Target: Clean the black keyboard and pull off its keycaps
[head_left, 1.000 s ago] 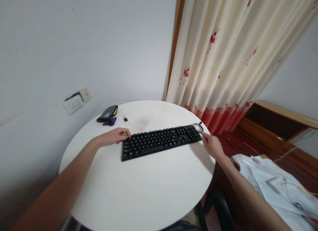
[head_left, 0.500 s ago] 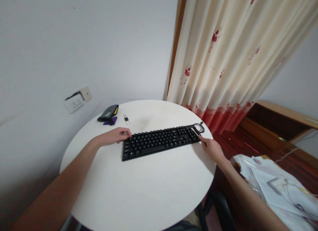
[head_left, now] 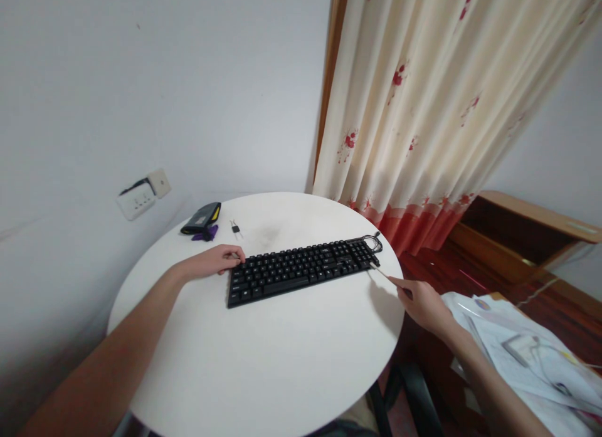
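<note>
A black keyboard [head_left: 301, 271] lies at a slight slant on the white round table [head_left: 263, 362]. At its upper left corner my left hand [head_left: 214, 260] grips the edge, with the thumb and fingers closed on it. My right hand [head_left: 423, 304] is off the keyboard's right end, above the table's right side. Its fingers pinch a thin pale stick [head_left: 386, 275] that resembles a cotton swab. The stick's whitish tip reaches the lower right keys of the number pad; whether it touches them I cannot tell. The keyboard's cable [head_left: 375, 241] is coiled behind its right end.
A dark grey pouch [head_left: 202, 218] with a purple piece [head_left: 207, 234] lies at the table's far left. Tweezers with a black band [head_left: 236, 229] lie beside it. A curtain [head_left: 404, 130] hangs behind; papers [head_left: 522, 355] are stacked at the right, near a black chair armrest [head_left: 418, 399].
My right hand has moved right and toward me, drawing the stick from the number pad's middle to its lower right edge. My left hand keeps its hold. The view has shifted slightly.
</note>
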A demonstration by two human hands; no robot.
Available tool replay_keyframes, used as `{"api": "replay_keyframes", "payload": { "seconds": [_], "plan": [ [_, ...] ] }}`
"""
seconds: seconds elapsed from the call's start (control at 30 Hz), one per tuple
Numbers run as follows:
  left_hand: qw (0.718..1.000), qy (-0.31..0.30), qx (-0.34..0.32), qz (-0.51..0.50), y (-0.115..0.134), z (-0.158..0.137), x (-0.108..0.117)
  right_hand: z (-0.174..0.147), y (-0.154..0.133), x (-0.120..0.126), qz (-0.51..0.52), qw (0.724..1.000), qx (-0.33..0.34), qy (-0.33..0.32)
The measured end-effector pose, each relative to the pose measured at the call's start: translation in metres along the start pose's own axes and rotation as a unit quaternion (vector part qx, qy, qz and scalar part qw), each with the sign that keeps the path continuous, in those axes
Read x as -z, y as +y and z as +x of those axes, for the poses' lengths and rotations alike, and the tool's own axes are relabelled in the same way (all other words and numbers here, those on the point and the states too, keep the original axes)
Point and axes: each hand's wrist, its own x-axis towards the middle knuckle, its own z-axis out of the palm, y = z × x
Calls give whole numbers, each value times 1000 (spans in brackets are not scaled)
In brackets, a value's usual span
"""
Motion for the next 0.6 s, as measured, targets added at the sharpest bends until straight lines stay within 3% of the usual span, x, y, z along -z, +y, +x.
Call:
{"api": "replay_keyframes", "payload": {
  "seconds": [0.17,0.33,0.47,0.6],
  "plan": [
    [1000,4,0,-8,-1,0,-1,16,0,16,74,996,29,43],
    [1000,14,7,-10,0,-1,0,62,-12,3,24,992,-8,123],
    [1000,11,7,-6,4,-3,-1,93,-20,-21,-24,993,-25,110],
    [1000,-2,0,-8,6,-4,-1,97,-17,-35,-59,994,-37,81]
  ]
}}
